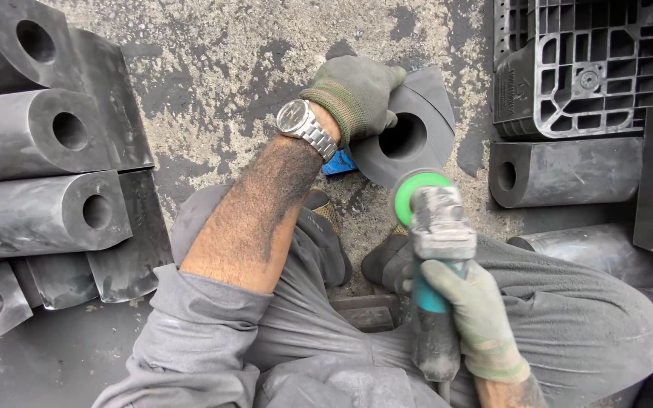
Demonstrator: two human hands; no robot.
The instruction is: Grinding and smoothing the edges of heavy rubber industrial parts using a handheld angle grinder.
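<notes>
My left hand (357,94), in a grey-green glove with a steel wristwatch above it, grips the top edge of a black rubber block (425,125) with a round hole through it, standing on the concrete. My right hand (478,313), also gloved, is shut on the body of a dusty angle grinder (440,249) with a green guard; the disc end sits just below the block's lower rim, whether touching I cannot tell. A small blue object (339,162) lies under my left wrist.
Several long black rubber blocks with holes (39,136) are stacked at the left. A black plastic pallet (576,60) and more rubber blocks (568,170) lie at the right. My grey-trousered legs (568,302) fill the lower frame over stained concrete floor (236,68).
</notes>
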